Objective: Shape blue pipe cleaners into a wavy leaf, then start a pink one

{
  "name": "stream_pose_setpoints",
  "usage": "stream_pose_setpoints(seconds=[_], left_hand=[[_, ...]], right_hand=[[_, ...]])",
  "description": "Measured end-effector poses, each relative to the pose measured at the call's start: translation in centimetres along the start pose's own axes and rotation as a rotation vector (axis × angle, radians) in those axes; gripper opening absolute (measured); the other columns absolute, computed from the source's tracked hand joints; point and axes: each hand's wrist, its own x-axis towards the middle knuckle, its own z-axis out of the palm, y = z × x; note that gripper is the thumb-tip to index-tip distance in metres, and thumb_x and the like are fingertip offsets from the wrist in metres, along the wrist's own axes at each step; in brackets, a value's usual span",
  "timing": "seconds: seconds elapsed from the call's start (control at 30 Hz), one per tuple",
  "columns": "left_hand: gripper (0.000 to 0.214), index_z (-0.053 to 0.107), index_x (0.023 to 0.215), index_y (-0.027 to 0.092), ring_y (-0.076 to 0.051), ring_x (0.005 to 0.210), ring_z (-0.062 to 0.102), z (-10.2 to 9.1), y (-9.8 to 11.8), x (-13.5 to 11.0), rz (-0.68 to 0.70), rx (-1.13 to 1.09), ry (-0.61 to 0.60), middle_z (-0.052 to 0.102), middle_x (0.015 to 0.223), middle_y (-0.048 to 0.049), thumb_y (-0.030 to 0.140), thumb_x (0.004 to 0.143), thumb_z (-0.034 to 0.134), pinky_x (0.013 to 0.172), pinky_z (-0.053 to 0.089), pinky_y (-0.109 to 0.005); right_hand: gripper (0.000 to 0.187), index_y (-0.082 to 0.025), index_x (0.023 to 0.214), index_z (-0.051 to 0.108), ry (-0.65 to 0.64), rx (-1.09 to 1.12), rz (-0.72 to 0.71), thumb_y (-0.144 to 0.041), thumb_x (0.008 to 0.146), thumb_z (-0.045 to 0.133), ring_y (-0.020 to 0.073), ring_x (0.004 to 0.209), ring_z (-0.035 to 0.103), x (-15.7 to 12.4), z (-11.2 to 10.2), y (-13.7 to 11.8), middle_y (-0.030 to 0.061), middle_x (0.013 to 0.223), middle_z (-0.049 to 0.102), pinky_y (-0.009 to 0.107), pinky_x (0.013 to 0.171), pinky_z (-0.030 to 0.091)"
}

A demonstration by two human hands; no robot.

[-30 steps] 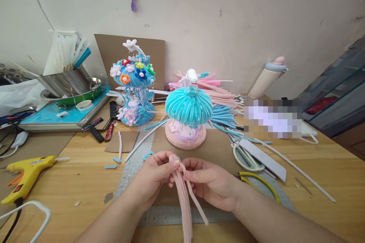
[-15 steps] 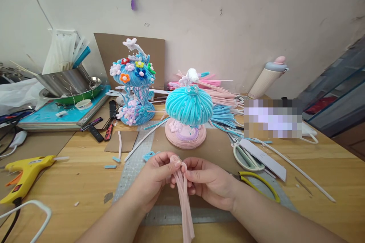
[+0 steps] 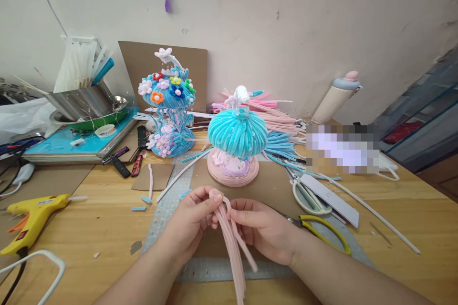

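Note:
A bundle of pink pipe cleaners [image 3: 232,252] hangs down from between my two hands. My left hand [image 3: 198,219] pinches the bundle's top end between thumb and fingers. One pink strand is parted from the rest and slants down to the right; my right hand [image 3: 263,228] grips it near its top with thumb and fingertips. Just beyond my hands stands a turquoise pipe-cleaner dome [image 3: 237,131] on a round pink base [image 3: 233,180]. Further back on the left is a blue mushroom-shaped piece [image 3: 165,93] covered with coloured flowers.
A yellow glue gun [image 3: 37,214] lies at left. To the right are yellow-handled pliers [image 3: 325,228], pale-green-handled scissors [image 3: 310,200] and a white card [image 3: 331,199]. Pink and blue pipe cleaners [image 3: 281,145] are piled behind the dome. A bottle [image 3: 334,100] leans near the wall.
One pink strand has swung away from the bundle to the right. My left hand has shifted slightly up and left with the bundle's top.

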Motion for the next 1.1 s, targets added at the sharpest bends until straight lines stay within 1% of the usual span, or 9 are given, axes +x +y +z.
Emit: stream_pose_setpoints(seconds=[0.2, 0.37, 0.47, 0.53, 0.67, 0.73, 0.87, 0.97, 1.1], left_hand=[[0.012, 0.063, 0.074, 0.013, -0.008, 0.057, 0.049, 0.27, 0.06, 0.01, -0.038, 0.082, -0.085, 0.057, 0.064, -0.0008, 0.024, 0.072, 0.066, 0.049, 0.035, -0.017], [0.014, 0.065, 0.075, 0.013, -0.008, 0.055, 0.046, 0.22, -0.06, 0.13, 0.016, 0.191, -0.002, 0.057, 0.062, -0.0005, 0.025, 0.069, 0.069, 0.049, 0.035, -0.018], [0.020, 0.065, 0.082, 0.014, -0.008, 0.053, 0.047, 0.11, -0.14, 0.11, -0.001, 0.136, 0.027, 0.059, 0.064, -0.0009, 0.029, 0.069, 0.068, 0.049, 0.037, -0.019], [0.021, 0.064, 0.083, 0.015, -0.008, 0.051, 0.048, 0.07, -0.21, 0.08, -0.010, 0.100, 0.038, 0.059, 0.063, -0.0004, 0.032, 0.070, 0.067, 0.048, 0.037, -0.019], [0.019, 0.062, 0.073, 0.014, -0.007, 0.048, 0.047, 0.10, -0.34, 0.06, -0.004, 0.114, 0.033, 0.057, 0.059, 0.0006, 0.031, 0.070, 0.067, 0.046, 0.037, -0.018], [0.019, 0.062, 0.075, 0.014, -0.007, 0.049, 0.047, 0.12, -0.39, 0.07, -0.002, 0.113, 0.025, 0.058, 0.062, -0.0001, 0.031, 0.071, 0.067, 0.046, 0.038, -0.018], [0.017, 0.058, 0.076, 0.015, -0.007, 0.049, 0.049, 0.13, -0.38, 0.10, 0.014, 0.086, 0.031, 0.059, 0.061, 0.0000, 0.032, 0.075, 0.062, 0.045, 0.038, -0.018], [0.018, 0.055, 0.070, 0.015, -0.007, 0.048, 0.049, 0.15, -0.35, 0.12, 0.023, 0.088, 0.029, 0.058, 0.059, 0.0004, 0.031, 0.074, 0.063, 0.045, 0.038, -0.018], [0.021, 0.055, 0.069, 0.014, -0.008, 0.049, 0.049, 0.17, -0.41, 0.20, 0.015, 0.132, 0.029, 0.059, 0.057, -0.0007, 0.032, 0.072, 0.065, 0.045, 0.039, -0.019]], right_hand=[[0.018, -0.014, 0.080, 0.061, 0.045, 0.052, -0.078, -0.030, 0.072, 0.064, 0.0108, 0.064, 0.054, 0.04, 0.19, -0.19, 0.0025, 0.070, 0.061, 0.023, 0.063, 0.036], [0.016, -0.014, 0.079, 0.061, 0.055, 0.051, -0.077, -0.029, 0.075, 0.062, 0.0116, 0.063, 0.054, 0.08, 0.24, -0.18, 0.0034, 0.069, 0.062, 0.023, 0.062, 0.037], [0.015, -0.013, 0.080, 0.061, 0.057, 0.042, -0.061, -0.028, 0.075, 0.060, 0.0105, 0.061, 0.052, 0.13, 0.08, -0.02, 0.0044, 0.072, 0.063, 0.022, 0.058, 0.035], [0.015, -0.013, 0.082, 0.061, 0.060, 0.052, -0.040, -0.027, 0.075, 0.060, 0.0111, 0.063, 0.053, 0.16, -0.01, 0.06, 0.0053, 0.076, 0.064, 0.021, 0.056, 0.034], [0.014, -0.013, 0.082, 0.060, 0.064, 0.122, -0.034, -0.024, 0.074, 0.059, 0.0134, 0.069, 0.056, 0.18, 0.01, 0.04, 0.0063, 0.078, 0.065, 0.022, 0.058, 0.035], [0.013, -0.012, 0.082, 0.060, 0.041, 0.142, -0.033, -0.023, 0.074, 0.058, 0.0137, 0.071, 0.056, 0.18, 0.11, -0.05, 0.0069, 0.078, 0.065, 0.023, 0.060, 0.036], [0.015, -0.011, 0.082, 0.061, 0.022, 0.140, -0.017, -0.023, 0.076, 0.054, 0.0120, 0.067, 0.054, 0.13, 0.22, -0.21, 0.0068, 0.077, 0.064, 0.022, 0.058, 0.035], [0.016, -0.011, 0.080, 0.061, 0.041, 0.111, 0.009, -0.024, 0.075, 0.054, 0.0104, 0.063, 0.051, 0.11, 0.11, -0.21, 0.0064, 0.077, 0.064, 0.022, 0.054, 0.032], [0.017, -0.011, 0.078, 0.062, 0.004, 0.098, 0.042, -0.026, 0.073, 0.055, 0.0074, 0.053, 0.044, 0.14, -0.04, -0.16, 0.0051, 0.076, 0.063, 0.021, 0.048, 0.027]])
